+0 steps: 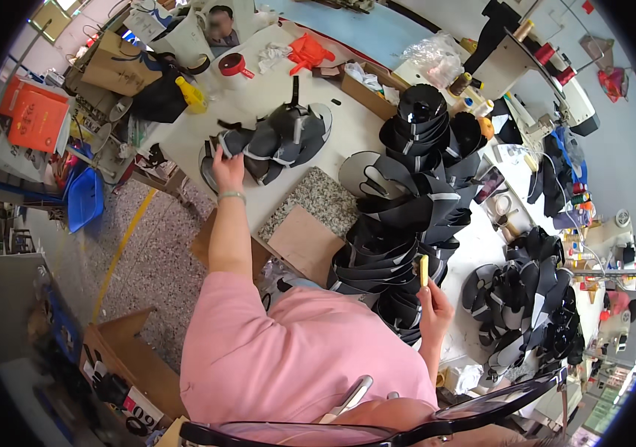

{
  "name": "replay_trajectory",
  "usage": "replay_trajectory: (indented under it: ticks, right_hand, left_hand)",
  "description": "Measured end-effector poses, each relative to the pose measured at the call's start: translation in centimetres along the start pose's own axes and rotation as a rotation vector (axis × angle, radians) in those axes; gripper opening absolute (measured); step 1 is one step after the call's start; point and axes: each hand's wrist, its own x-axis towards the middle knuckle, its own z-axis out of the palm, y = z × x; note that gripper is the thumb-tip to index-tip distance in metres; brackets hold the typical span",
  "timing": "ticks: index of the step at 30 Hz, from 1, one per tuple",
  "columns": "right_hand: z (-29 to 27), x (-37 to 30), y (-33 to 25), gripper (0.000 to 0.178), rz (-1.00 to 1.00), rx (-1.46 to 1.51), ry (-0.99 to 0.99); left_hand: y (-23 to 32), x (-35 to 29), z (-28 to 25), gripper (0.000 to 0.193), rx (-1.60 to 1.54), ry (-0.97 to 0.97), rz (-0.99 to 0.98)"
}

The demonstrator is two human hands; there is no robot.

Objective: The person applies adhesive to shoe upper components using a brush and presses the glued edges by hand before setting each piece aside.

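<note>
My left hand [229, 171] reaches out to the far left of the table. Its fingers close on the near edge of a black and grey shoe upper [237, 140], one of several lying together there. Just right of it, more black uppers with grey trim [299, 132] rest in a cluster. My right hand [435, 309], near my chest, grips a short yellow-handled tool [424, 270] upright; its working end is too small to make out. Tall nested stacks of black uppers [377, 249] stand beside that hand.
A speckled stone slab [316, 200] and a brown board [307, 242] lie between my arms. Another heap of uppers [519, 298] sits at right. Beyond are a cardboard box [370, 91], a red tape roll [234, 65], a yellow bottle [191, 95] and a sewing machine [549, 74].
</note>
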Motion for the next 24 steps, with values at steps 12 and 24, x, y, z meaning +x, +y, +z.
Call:
replay_trajectory:
  ticks: [12, 24]
  right_hand:
    - [0.9, 5.8, -2.3, 0.046, 0.067, -0.093, -0.040]
    - [2.5, 21.2, 5.1, 0.047, -0.093, -0.173, 0.360]
  left_hand:
    - [2.5, -3.9, -8.5, 0.051, 0.045, 0.300, -0.132]
    - [-18.5, -18.8, 2.8, 0.027, 1.396, -0.328, -0.153]
